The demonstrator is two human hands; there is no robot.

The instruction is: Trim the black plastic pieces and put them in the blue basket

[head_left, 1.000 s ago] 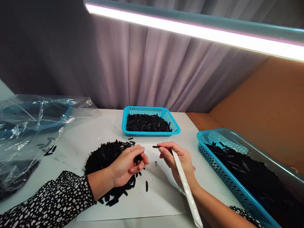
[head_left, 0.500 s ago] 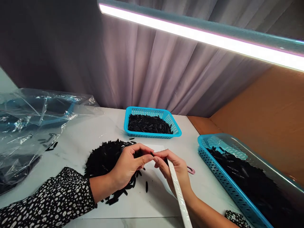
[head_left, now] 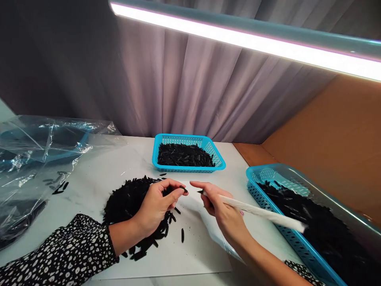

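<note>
Between the thumb and fingertips of my left hand (head_left: 156,204) is a small, narrow black piece (head_left: 183,189). My right hand (head_left: 228,216) grips a long white-wrapped stick tool (head_left: 263,215). The tool's dark pointed tip faces the black piece, with a gap between them, and its shaft slants back to the right over my hand. My right index finger stretches forward above the tip. A heap of similar black pieces (head_left: 126,200) lies beside and behind my left hand, and one loose piece (head_left: 182,235) rests on the white sheet (head_left: 196,254) under my hands.
A blue perforated basket (head_left: 190,169) of black pieces stands behind my hands. Another blue basket (head_left: 293,234), fuller, is at the right. Clear plastic bags (head_left: 44,147) cover the left side, near a few stray pieces. A bright tube lamp (head_left: 238,37) hangs overhead.
My hands have moved apart. The tool has swung from pointing down toward me to slanting right, and its tip now shows. The black piece stays in my left fingers.
</note>
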